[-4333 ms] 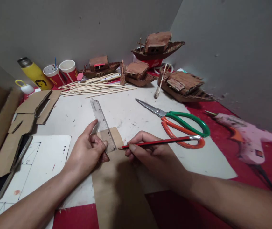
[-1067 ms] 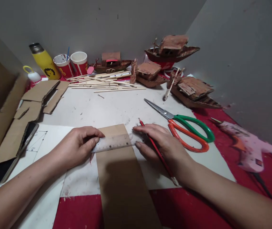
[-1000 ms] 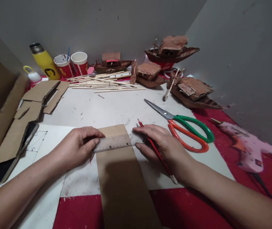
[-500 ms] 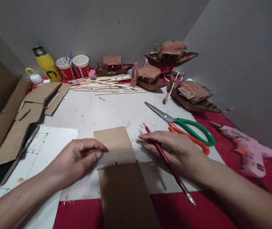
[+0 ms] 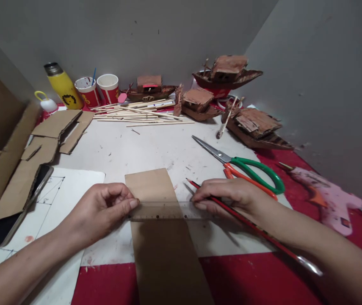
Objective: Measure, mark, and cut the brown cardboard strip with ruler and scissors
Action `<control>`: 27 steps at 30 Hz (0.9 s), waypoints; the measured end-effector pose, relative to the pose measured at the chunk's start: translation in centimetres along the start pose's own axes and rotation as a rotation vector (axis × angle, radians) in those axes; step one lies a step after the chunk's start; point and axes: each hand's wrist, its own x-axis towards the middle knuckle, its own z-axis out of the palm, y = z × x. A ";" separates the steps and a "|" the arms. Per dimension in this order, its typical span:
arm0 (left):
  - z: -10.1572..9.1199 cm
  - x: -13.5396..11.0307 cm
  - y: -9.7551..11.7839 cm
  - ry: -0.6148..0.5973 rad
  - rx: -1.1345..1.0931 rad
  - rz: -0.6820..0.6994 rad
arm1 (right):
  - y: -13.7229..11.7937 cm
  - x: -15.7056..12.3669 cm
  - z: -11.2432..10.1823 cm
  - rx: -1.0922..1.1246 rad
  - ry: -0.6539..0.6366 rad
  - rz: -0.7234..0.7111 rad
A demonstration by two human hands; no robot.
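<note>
A clear plastic ruler (image 5: pixel 164 211) spans a brown cardboard strip (image 5: pixel 168 258) crosswise. My left hand (image 5: pixel 109 209) pinches the ruler's left end between thumb and fingers. At the other end, my right hand (image 5: pixel 228 197) grips the ruler with its thumb and fingertips. A red pencil (image 5: pixel 257 228) is also held in that hand, its sharp tip pointing left and its silver end reaching back over the forearm. Just beyond the right hand lie scissors (image 5: pixel 247 165) with one green and one orange handle.
Cut cardboard pieces (image 5: pixel 55 123), a phone (image 5: pixel 1 231) and a drawn sheet (image 5: pixel 60 220) lie left. Wooden sticks (image 5: pixel 136 112), paper cups (image 5: pixel 107 87) and a yellow bottle (image 5: pixel 63 87) stand behind. Model boats (image 5: pixel 257 123) and a pink glue gun (image 5: pixel 327 195) are at right.
The pencil has swung in my right hand, its back end moving right toward the forearm. The ruler's right end has shifted slightly, and the right hand's fingers have closed on it.
</note>
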 end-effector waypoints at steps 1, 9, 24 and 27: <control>0.0 0.0 0.1 0.000 -0.034 0.008 | -0.1 -0.1 0.0 0.020 0.029 0.031; 1.8 -0.1 1.3 -0.070 -0.390 0.026 | -2.4 0.0 2.2 0.560 0.458 0.355; 2.1 -0.9 4.0 -0.221 -0.137 0.184 | -3.2 -0.2 2.2 0.641 0.580 0.255; 3.0 -0.6 3.7 -0.404 0.022 0.157 | -3.1 0.0 2.1 0.759 0.485 0.303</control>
